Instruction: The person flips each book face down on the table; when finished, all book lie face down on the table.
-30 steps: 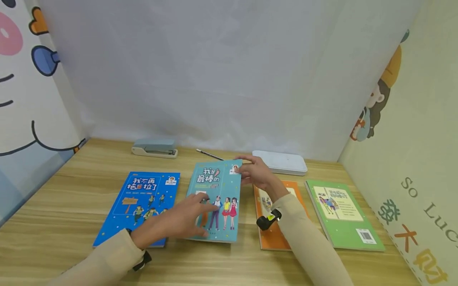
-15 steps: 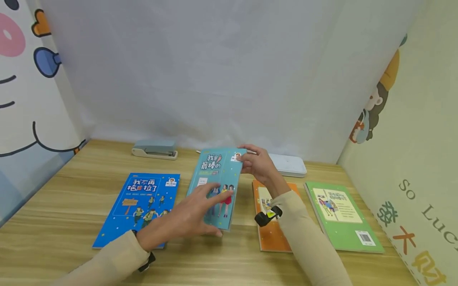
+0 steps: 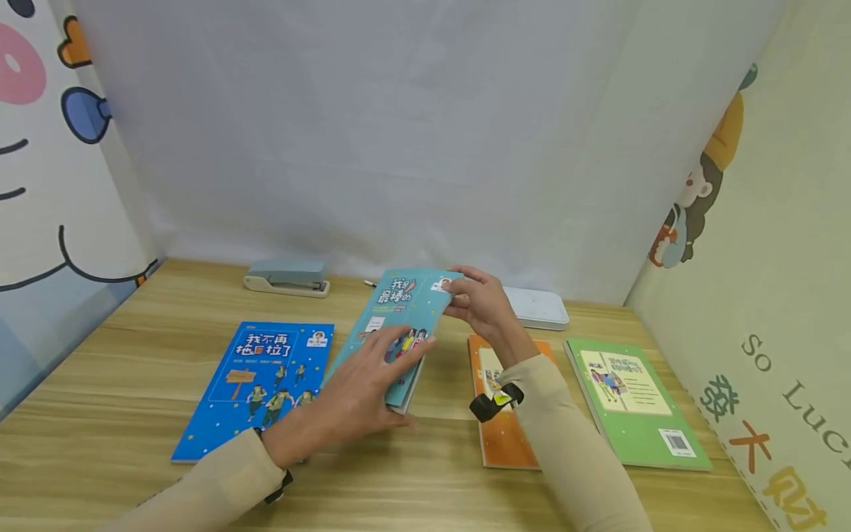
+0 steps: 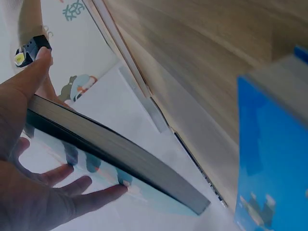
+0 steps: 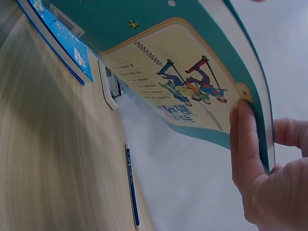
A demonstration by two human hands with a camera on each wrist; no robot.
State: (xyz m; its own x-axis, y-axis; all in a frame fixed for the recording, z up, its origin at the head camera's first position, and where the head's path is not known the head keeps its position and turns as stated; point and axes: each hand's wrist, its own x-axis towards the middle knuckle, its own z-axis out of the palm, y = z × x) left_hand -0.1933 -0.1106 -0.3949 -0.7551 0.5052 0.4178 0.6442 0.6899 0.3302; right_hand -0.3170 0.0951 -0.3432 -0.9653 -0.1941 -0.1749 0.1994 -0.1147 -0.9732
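Books: I count four – one teal book (image 3: 407, 325) lifted and tilted above the wooden desk (image 3: 120, 355), three lying flat: a blue book (image 3: 255, 384), an orange book (image 3: 505, 436), a green book (image 3: 631, 399)
Left hand (image 3: 359, 399): my fingers lie straight across the teal cover, thumb under its near edge
Right hand (image 3: 482, 303): pinching the teal book's far corner, thumb on top, fingers beneath
Other items: one stapler (image 3: 287, 276), one pencil (image 5: 132, 187), one white case (image 3: 541, 309), all at the back of the desk
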